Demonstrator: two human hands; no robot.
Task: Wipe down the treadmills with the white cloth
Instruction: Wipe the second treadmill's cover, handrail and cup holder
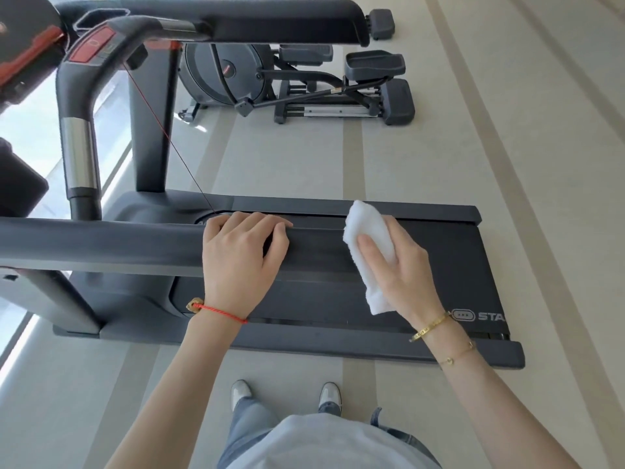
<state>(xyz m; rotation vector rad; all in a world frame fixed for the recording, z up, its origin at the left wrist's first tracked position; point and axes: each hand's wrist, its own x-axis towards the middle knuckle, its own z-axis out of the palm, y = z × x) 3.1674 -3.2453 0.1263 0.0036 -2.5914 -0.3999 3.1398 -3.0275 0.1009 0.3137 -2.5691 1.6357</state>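
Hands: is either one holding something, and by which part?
The right hand grips the folded white cloth around its middle. The left hand grips the treadmill's near handrail, close to its end.

The treadmill (439, 252) console runs off the left edge; its belt logo is cut short by the right wrist. White cloth (368, 252) hides the right hand's (402, 269) fingers.
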